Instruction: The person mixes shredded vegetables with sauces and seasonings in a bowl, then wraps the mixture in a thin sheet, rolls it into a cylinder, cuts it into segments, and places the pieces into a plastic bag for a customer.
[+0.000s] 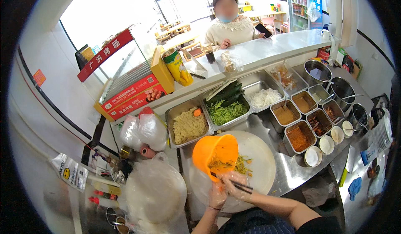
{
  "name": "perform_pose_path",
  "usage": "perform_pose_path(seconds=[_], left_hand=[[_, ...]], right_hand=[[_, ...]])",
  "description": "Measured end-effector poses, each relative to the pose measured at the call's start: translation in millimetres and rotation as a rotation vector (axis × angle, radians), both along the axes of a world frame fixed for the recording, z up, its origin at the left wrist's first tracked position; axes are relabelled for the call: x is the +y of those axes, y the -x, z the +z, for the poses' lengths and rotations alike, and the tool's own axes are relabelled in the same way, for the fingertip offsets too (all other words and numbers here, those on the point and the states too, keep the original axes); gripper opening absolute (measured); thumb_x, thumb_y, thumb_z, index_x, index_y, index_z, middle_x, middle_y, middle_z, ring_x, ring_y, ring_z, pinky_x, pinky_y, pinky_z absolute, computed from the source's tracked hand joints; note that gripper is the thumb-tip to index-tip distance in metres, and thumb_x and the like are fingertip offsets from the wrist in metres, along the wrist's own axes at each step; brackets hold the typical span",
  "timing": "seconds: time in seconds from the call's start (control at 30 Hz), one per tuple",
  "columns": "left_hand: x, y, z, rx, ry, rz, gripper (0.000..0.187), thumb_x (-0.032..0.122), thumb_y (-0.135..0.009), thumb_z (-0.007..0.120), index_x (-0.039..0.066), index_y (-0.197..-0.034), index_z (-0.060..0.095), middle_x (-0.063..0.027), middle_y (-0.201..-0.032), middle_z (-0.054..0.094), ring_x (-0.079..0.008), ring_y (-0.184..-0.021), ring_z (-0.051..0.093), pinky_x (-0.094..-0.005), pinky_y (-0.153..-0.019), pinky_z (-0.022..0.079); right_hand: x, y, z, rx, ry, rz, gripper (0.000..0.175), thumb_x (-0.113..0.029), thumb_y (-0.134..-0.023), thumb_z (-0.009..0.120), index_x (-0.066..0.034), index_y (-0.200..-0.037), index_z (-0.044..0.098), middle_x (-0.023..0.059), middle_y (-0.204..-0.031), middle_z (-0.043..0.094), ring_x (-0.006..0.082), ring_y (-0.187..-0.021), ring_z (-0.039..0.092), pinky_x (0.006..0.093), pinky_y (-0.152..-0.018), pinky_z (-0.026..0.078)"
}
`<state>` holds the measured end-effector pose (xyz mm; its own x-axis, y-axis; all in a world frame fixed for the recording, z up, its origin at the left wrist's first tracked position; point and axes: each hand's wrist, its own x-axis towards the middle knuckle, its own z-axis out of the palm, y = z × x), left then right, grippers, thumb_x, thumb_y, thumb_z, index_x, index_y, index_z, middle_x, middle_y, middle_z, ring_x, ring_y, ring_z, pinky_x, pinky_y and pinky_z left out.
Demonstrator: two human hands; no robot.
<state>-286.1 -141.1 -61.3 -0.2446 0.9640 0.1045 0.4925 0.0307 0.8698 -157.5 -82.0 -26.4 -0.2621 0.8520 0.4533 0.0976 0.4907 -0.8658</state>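
Note:
My left hand point(217, 194), in a clear plastic glove, grips the rim of an orange plastic tub point(202, 155) from below. The tub is tilted with its mouth towards the right, over a large round pale sheet point(260, 159) on the steel counter. Shredded vegetables point(242, 165) lie inside the tub's mouth and on the sheet beside it. My right hand point(236, 184), also gloved, holds dark chopsticks point(241, 186), their tips reaching into the tub. Behind the sheet stand steel pans of a crumbly yellowish food point(189, 124), shredded cucumber point(227, 112) and white shreds point(266, 97).
A person point(230, 30) holding a phone stands behind the raised counter point(288, 44). Sauce containers point(300, 138) and white bowls point(313, 156) are at the right, near a green-handled knife point(346, 168). A plastic-covered round stack point(155, 190) lies at the left.

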Motion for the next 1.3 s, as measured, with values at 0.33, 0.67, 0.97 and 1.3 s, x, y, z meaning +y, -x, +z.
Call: perform_pose_path(seconds=[0.33, 0.67, 0.97, 1.3], left_hand=[[-6, 31, 2, 0.151, -0.044, -0.051, 0.038, 0.026, -0.095, 0.062, 0.003, -0.125, 0.053, -0.0244, -0.101, 0.069, -0.047, -0.092, 0.065, -0.0517, -0.075, 0.052], [0, 20, -36, 0.33, 0.048, 0.013, 0.04, 0.033, -0.096, 0.06, 0.005, -0.124, 0.052, -0.0243, -0.09, 0.068, -0.046, -0.079, 0.066, -0.053, -0.066, 0.052], [1, 56, -49, 0.392, 0.019, 0.101, 0.044, 0.035, -0.097, 0.061, 0.0, -0.123, 0.052, -0.0244, -0.085, 0.068, -0.0447, -0.072, 0.066, -0.0513, -0.061, 0.052], [0, 45, -46, 0.294, -0.102, 0.142, 0.043, 0.027, -0.094, 0.065, -0.004, -0.121, 0.052, -0.0231, -0.076, 0.066, -0.0442, -0.065, 0.064, -0.0505, -0.057, 0.051]], right_hand=[[99, -36, -47, 0.42, 0.463, 0.056, 0.025, -0.017, -0.103, 0.057, 0.0028, -0.111, 0.069, 0.011, -0.099, 0.072, 0.0193, -0.086, 0.07, 0.0341, -0.082, 0.058], [31, -1, -60, 0.741, 0.789, -0.076, 0.026, -0.018, -0.101, 0.06, 0.0027, -0.115, 0.065, 0.0151, -0.104, 0.07, 0.024, -0.084, 0.071, 0.0344, -0.079, 0.058], [-5, -39, -48, 0.562, 0.767, -0.001, 0.034, -0.029, -0.102, 0.062, 0.001, -0.118, 0.066, 0.0129, -0.105, 0.072, 0.0192, -0.089, 0.07, 0.0315, -0.08, 0.057], [3, -10, -40, -0.103, -0.206, -0.001, 0.023, -0.001, -0.094, 0.058, -0.0031, -0.114, 0.067, 0.0142, -0.105, 0.071, 0.0301, -0.1, 0.068, 0.0387, -0.089, 0.054]])
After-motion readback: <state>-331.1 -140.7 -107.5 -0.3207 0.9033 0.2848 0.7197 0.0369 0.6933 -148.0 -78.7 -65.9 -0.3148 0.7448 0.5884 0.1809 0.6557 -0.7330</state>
